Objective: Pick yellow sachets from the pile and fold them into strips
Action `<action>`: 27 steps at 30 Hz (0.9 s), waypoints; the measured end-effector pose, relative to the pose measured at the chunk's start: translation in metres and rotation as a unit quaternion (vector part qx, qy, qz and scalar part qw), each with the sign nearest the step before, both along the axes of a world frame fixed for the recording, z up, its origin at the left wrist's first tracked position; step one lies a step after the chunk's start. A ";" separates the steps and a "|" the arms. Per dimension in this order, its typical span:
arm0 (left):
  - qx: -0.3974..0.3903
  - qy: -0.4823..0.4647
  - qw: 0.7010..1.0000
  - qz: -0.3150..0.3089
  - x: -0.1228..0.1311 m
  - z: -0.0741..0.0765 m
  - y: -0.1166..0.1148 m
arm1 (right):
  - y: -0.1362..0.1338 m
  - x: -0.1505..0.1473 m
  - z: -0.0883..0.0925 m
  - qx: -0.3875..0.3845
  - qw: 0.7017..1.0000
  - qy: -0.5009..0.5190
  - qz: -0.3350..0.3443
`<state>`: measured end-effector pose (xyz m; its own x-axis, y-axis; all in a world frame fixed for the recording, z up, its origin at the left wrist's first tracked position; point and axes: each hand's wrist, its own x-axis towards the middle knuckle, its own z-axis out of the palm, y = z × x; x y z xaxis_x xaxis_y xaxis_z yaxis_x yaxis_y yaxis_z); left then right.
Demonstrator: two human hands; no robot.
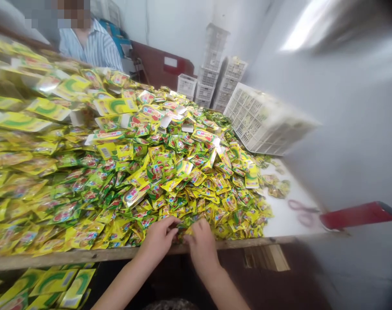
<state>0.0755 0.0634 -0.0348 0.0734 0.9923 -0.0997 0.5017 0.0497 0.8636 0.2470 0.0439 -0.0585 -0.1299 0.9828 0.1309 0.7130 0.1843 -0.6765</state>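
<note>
A large heap of small shiny yellow and green packets [163, 168] covers the table. At the heap's front edge, my left hand [162, 234] is closed with bent fingers, thumb close to forefinger; what it grips is hidden. Just beside it, my right hand [200, 237] curls over small packets, and a bit of yellow wrapper shows at its fingertips. Flat yellow cartons [113, 106], some with open white flaps, lie on top of the heap.
A white plastic crate [247, 116] stands tilted at the table's right. Scissors [304, 209] and a red box-like object [357, 215] lie near the right corner. More crates [208, 77] are stacked behind. Cartons [60, 284] sit below the table edge [54, 258]. A person in a striped shirt [89, 47] is across.
</note>
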 end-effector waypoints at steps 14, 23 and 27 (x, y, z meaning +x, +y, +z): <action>-0.045 -0.272 0.954 0.119 0.033 0.036 -0.008 | 0.031 0.005 0.051 -0.124 0.921 0.366 0.046; -0.073 -0.313 0.939 0.126 0.041 0.043 -0.011 | 0.027 0.013 0.044 -0.069 0.960 0.270 0.003; -0.126 -0.358 0.914 0.141 0.041 0.046 -0.009 | 0.029 0.014 0.043 -0.063 0.966 0.249 0.020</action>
